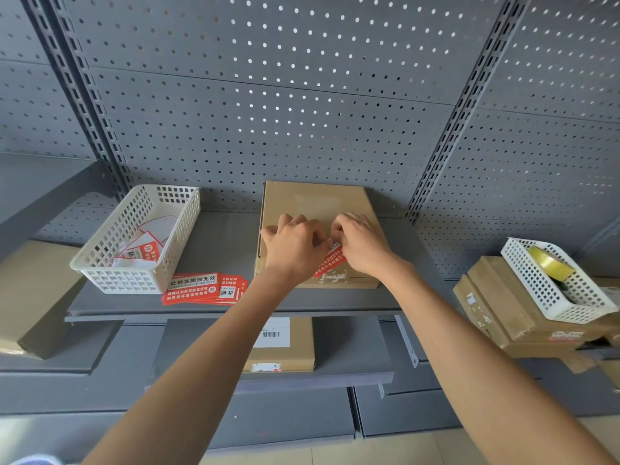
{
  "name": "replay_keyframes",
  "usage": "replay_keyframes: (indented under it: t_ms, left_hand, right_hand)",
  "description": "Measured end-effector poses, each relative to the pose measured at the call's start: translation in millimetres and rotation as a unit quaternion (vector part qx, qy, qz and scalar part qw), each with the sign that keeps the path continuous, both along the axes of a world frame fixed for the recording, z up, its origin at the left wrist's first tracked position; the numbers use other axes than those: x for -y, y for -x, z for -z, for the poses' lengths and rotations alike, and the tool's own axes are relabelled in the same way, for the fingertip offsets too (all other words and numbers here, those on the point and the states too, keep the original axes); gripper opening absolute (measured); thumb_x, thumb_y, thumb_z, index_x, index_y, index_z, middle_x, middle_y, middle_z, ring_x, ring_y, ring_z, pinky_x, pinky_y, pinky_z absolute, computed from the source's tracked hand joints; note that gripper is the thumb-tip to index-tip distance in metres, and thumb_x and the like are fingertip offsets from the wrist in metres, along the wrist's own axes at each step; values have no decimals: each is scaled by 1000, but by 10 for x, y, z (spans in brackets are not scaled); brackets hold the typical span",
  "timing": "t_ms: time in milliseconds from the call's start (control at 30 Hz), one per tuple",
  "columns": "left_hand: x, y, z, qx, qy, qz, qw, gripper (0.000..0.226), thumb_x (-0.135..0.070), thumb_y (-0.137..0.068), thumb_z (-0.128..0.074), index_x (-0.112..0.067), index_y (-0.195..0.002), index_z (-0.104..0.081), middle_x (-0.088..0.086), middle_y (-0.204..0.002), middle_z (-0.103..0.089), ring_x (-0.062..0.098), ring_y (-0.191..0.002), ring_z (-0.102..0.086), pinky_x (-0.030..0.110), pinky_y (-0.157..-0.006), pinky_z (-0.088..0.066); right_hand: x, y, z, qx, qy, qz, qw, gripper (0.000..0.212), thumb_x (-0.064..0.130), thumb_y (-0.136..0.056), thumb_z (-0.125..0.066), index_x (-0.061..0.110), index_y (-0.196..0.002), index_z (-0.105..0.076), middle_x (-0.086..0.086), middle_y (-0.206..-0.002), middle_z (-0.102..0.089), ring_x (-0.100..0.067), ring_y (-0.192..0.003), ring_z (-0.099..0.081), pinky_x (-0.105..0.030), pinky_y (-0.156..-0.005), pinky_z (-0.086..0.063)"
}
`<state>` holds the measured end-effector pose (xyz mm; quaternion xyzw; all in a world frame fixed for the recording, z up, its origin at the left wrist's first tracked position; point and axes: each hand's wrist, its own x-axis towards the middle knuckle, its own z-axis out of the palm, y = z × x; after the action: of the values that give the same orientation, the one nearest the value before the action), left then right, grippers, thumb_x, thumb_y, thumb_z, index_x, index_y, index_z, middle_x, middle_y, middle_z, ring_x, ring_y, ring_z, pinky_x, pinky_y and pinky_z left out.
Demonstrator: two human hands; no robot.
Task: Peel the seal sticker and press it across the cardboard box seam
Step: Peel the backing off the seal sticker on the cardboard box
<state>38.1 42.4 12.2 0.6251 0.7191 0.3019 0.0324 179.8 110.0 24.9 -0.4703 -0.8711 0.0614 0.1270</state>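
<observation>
Two bare hands show at centre frame, the left hand (295, 245) and the right hand (360, 241). Two white plastic baskets: one (110, 263) at centre left, one (550, 297) at right. One red seal sticker (330, 261) lies between the hands; one fanned stack of red stickers (204, 288) sits left of centre, its number unclear. One yellow tape roll (550, 263) at right. At least four cardboard boxes: centre (315, 199), lower centre (295, 354), far left (30, 280), right (496, 307).

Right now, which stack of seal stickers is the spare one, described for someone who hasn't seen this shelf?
Find the grey shelf under the pegboard. The spare stack of seal stickers lies fanned on its front edge, between the white basket and the cardboard box. Unlike the basket's stickers, it is loose, red and white.
</observation>
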Motion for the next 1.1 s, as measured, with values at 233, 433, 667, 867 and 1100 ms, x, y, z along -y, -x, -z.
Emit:
replay_keyframes:
  t_ms: [233,433,667,867,1100]
  left_hand:
    - [-32,-27,-37,-2,16,-13,1000,14,-39,-92,-55,-35,-97,-67,-10,-98,-63,22,-109,-46,40,-82,-22]
    - [-37,-25,-36,-11,17,-9,1000,17,-38,-94,-52,-36,-93,-68,-9,-95,-61,20,-105,-44,40,-82,-21]
    - [-40,-13,15,-26,-2,-5,1000,18,-39,-97,-50,-35,-94,-68,-9,-98,-63,21,-104,-44,39,-81,-20]
    - [-42,-12,30,-30,-3,-1,1000,17,-42,-96,-51,-36,-94,-66,-9,-100,-63,21,-105,-44,39,-81,-20]
    - [-42,-1,-18,-11,21,19,1000,14,-45,-94,-50,-39,-104,-60,-11,-101,-63,20,-108,-43,41,-84,-21]
  right_hand:
    - [26,-40,92,-57,-16,-4,998,8,25,-103,-49,24,-95,-49,3,-109,-61,-22,-106,-52,-44,-90,-46]
    - [46,-120,83,-208,48,1,977,1,21,-99,-58,20,-99,-58,6,-99,-62,-15,-91,-60,-29,-81,-52]
    - [72,-241,77,-204,76,-12,976,8,12,-93,-68,13,-99,-73,2,-103,-62,-8,-93,-62,-17,-83,-46]
    - [84,-212,80,-187,51,-21,981,9,11,-94,-65,15,-89,-71,2,-101,-61,-14,-94,-60,-27,-87,-47]
    - [95,-211,99,-169,33,-30,985,12,14,-98,-59,11,-90,-68,2,-102,-59,-16,-100,-55,-31,-90,-44]
